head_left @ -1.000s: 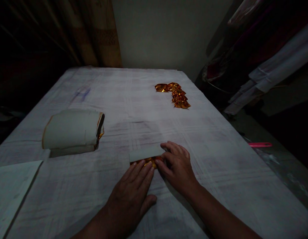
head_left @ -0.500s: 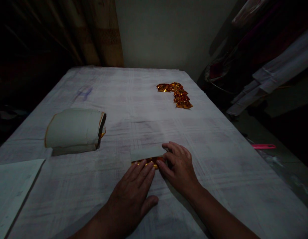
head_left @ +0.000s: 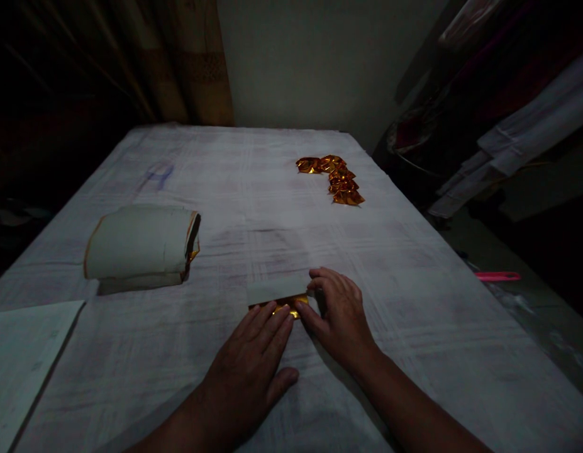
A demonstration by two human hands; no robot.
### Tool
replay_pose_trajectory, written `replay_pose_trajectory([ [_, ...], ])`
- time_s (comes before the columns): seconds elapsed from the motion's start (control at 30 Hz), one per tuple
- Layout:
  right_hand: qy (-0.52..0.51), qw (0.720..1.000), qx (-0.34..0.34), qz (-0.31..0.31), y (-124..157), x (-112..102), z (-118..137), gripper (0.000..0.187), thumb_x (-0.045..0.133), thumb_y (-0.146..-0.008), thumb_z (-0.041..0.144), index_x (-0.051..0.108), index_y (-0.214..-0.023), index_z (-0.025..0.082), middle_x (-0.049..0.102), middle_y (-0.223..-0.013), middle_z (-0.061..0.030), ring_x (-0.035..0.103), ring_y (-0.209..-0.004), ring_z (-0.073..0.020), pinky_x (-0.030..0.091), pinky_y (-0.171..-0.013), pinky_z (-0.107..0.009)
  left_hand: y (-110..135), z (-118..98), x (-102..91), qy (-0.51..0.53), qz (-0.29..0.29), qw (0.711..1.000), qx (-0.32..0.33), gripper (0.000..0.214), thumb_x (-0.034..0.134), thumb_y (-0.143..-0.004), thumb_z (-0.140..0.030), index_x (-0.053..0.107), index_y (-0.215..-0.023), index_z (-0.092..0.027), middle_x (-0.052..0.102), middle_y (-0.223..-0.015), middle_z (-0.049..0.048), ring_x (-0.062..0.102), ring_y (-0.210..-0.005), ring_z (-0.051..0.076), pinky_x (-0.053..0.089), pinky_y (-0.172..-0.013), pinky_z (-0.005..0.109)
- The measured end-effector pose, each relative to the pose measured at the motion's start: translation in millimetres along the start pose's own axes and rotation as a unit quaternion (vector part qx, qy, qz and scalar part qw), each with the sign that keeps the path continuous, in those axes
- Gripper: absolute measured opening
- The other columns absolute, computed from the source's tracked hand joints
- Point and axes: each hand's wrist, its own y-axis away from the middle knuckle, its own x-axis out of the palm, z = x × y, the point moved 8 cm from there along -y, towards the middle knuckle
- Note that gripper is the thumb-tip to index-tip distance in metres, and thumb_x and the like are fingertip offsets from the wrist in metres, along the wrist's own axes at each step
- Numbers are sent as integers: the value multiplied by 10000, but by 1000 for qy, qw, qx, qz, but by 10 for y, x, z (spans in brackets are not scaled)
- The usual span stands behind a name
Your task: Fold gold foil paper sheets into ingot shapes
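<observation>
A sheet of gold foil paper (head_left: 279, 290), pale on its back, lies partly folded on the cloth in front of me. Its upper flap stands a little raised, and shiny gold shows below the flap. My left hand (head_left: 253, 355) lies flat with fingers stretched out, the fingertips pressing on the lower gold edge and the thumb held apart. At the paper's right end, my right hand (head_left: 341, 311) has its thumb on the gold side and its bent forefinger at the flap's corner. Part of the paper is covered by my fingers.
A stack of pale-backed foil sheets (head_left: 140, 242) lies folded over at the left. Several folded gold foil pieces (head_left: 343, 182) form a bent row at the back right. A white board or sheet (head_left: 27, 352) lies at the near left. Clothes hang beyond the table's right edge.
The paper's upper flap has tilted up at its right end, showing more gold beneath. My right fingers have shifted slightly at that corner; my left hand has hardly moved.
</observation>
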Motion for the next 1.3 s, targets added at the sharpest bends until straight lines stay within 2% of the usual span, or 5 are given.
replay_pose_trajectory([
  [0.37,29,999,-16,37,0,45,-2,120,570,-939,243,682,-904,264,664,-1251,-84,544,-1253,-289,334,-1064,-522,18,-1,49,2,0,1000,-7,577,467,-1028,-411,369,-1525,-133,514,-1519,140,432,-1440,282,446,-1141,485],
  [0.73,55,995,-26,76,-8,86,59,154,643,-902,369,638,-954,224,611,-1350,-140,496,-1320,-325,314,-1095,-578,16,22,37,2,-16,1000,-11,578,487,-1016,-393,363,-1530,-158,538,-1499,135,470,-1413,272,436,-1143,487],
  [1.0,52,989,-65,126,17,136,-80,132,614,-924,235,671,-1044,243,577,-1436,-127,465,-1393,-307,341,-1118,-596,6,16,41,-29,-32,999,5,499,483,-1011,-391,472,-1445,-145,561,-1476,132,514,-1371,276,431,-1140,486],
  [1.17,47,983,-98,150,8,113,-129,289,589,-906,141,671,-1169,229,567,-1455,-136,473,-1399,-287,368,-1135,-557,-15,5,6,-26,-48,998,8,485,500,-998,-374,495,-1413,-124,579,-1450,150,519,-1361,274,432,-1135,495],
  [1.3,100,983,-98,116,75,50,14,437,543,-961,194,566,-1397,212,476,-1531,-182,396,-1453,-312,336,-1151,-590,-12,11,41,-33,-45,998,13,478,517,-987,-382,517,-1394,-132,600,-1423,147,533,-1342,284,437,-1125,502],
])
